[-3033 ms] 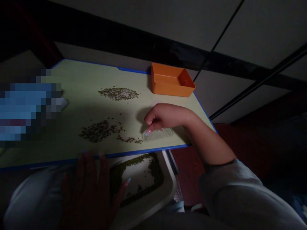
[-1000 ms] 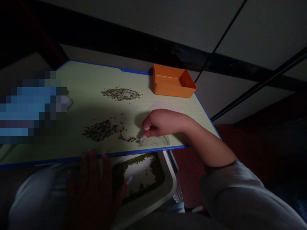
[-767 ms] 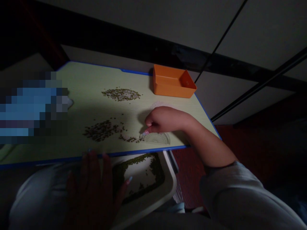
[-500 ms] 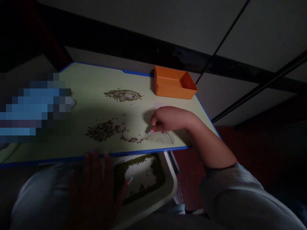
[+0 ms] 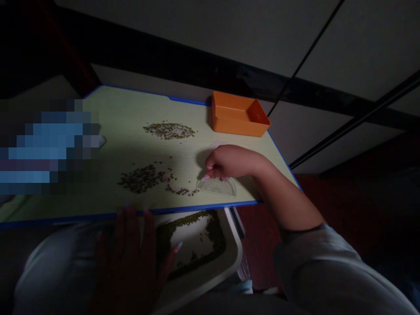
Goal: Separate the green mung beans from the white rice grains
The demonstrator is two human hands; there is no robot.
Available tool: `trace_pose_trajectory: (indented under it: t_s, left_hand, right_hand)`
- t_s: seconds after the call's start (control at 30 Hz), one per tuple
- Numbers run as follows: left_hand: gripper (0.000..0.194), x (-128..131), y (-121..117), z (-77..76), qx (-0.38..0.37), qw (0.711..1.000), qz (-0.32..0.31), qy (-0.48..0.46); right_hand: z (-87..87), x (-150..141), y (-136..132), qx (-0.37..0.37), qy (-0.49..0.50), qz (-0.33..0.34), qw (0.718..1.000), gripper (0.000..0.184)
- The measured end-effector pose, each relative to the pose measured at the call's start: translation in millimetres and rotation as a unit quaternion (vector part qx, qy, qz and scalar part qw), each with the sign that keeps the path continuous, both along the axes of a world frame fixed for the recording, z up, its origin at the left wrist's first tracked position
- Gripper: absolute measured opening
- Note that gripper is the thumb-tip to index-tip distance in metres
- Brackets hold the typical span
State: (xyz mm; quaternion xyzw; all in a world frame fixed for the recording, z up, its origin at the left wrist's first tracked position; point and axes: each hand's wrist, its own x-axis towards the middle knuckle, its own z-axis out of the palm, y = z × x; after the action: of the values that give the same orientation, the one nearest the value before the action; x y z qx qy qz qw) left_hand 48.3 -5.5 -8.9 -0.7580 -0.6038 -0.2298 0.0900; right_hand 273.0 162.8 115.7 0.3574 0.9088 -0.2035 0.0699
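Note:
My right hand point(image 5: 225, 162) pinches the edge of a clear plastic protractor point(image 5: 216, 187), which lies low over the tabletop with its straight edge toward me. Just left of it is a thin trail of small beans point(image 5: 182, 190), leading to a darker bean pile point(image 5: 142, 178). Farther back lies a second, lighter pile of greenish beans point(image 5: 169, 130). My left hand point(image 5: 131, 249) is in shadow at the table's near edge, fingers spread, beside a white tub point(image 5: 234, 258) with green beans point(image 5: 216, 234) round its bottom.
An orange open box point(image 5: 239, 122) stands at the far right corner of the pale, blue-edged table point(image 5: 111, 113). A blurred-out blue shape point(image 5: 49, 144) covers the left side. Behind the table rise pale cabinet panels point(image 5: 354, 52).
The protractor has shifted very slightly left and away from me with my right hand. My left hand keeps its place, and the bean piles look the same.

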Motion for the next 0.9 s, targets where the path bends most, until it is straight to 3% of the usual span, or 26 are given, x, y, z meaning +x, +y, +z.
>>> trace_pose_trajectory:
  t_s: [0.17,0.63,0.9]
  left_hand:
    - [0.079,0.0,-1.8,0.7,-0.007,1.0,0.004,-0.003]
    - [0.08,-1.1,-1.0,-1.8,-0.002,1.0,-0.003,-0.001]
    - [0.079,0.2,-0.2,-1.4,0.008,1.0,-0.001,-0.008]
  right_hand:
    - [-1.6,-6.0,-2.8,0.024,0.034,0.019,0.999,0.031]
    - [4.1,0.9,-3.7,-0.1,0.035,0.029,0.994,0.029]
    - [5.4,2.8,-3.0,-0.092,0.039,0.027,0.995,0.03]
